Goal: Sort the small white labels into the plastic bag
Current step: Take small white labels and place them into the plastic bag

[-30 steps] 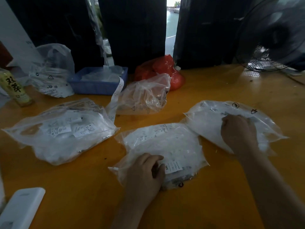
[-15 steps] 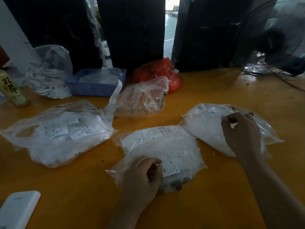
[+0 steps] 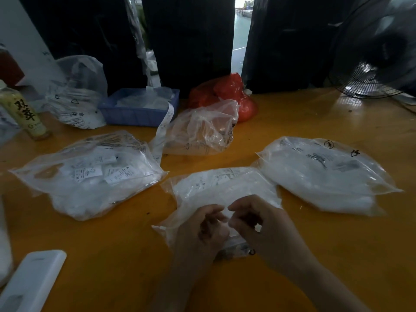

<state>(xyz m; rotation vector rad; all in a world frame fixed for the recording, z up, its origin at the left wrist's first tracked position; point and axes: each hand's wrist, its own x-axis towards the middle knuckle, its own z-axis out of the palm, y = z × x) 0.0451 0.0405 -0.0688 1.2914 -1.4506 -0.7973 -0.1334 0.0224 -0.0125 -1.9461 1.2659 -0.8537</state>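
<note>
Three clear plastic bags full of small white labels lie on the orange table: a left bag [image 3: 90,176], a middle bag [image 3: 222,190] and a right bag [image 3: 326,176]. Both my hands meet at the near end of the middle bag. The curled fingers of my left hand [image 3: 202,230] grip that bag's near edge. Beside it, my right hand [image 3: 267,233] has curled fingers that pinch a small white label [image 3: 258,228], of which only a corner shows. My hands hide the bag's mouth.
A crumpled clear bag [image 3: 202,129] and a hanging label strip [image 3: 163,129] lie behind the middle bag. Further back are a blue tray [image 3: 139,113], a red bag [image 3: 225,93], a bottle [image 3: 24,113] and a fan [image 3: 378,52]. A white device [image 3: 31,280] lies near left.
My right hand left the right bag with a small white label and came left and nearer to the middle bag, beside my left hand, which stayed on that bag's near end.
</note>
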